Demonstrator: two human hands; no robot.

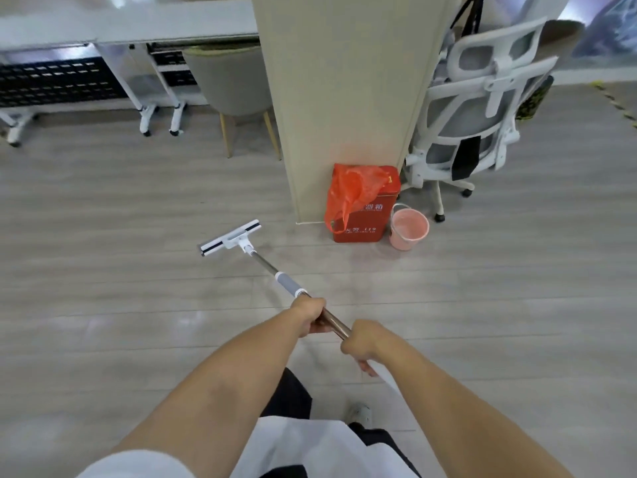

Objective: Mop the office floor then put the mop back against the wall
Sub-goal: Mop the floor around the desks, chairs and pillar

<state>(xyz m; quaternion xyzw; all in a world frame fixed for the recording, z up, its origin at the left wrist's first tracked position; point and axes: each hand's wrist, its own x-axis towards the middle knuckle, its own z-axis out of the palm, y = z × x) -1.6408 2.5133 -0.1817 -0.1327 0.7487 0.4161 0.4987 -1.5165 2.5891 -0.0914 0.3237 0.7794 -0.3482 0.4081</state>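
Note:
A mop with a flat white head [230, 238] and a metal pole [288, 281] rests on the grey plank floor [138, 305], head pointing away and to the left. My left hand [310, 315] is shut around the pole, just below its grey sleeve. My right hand [362, 345] grips the pole further back, nearer my body. The pole's top end is hidden behind my right hand and forearm. A beige pillar [344, 98] rises just beyond the mop head, to the right.
A red box [368, 219] with an orange plastic bag [348, 191] draped on it stands at the pillar's foot, a pink bucket [408, 229] beside it. A white office chair [482, 115] is to the right. A grey chair [234, 84] and white wheeled desks [148, 63] are at the back left.

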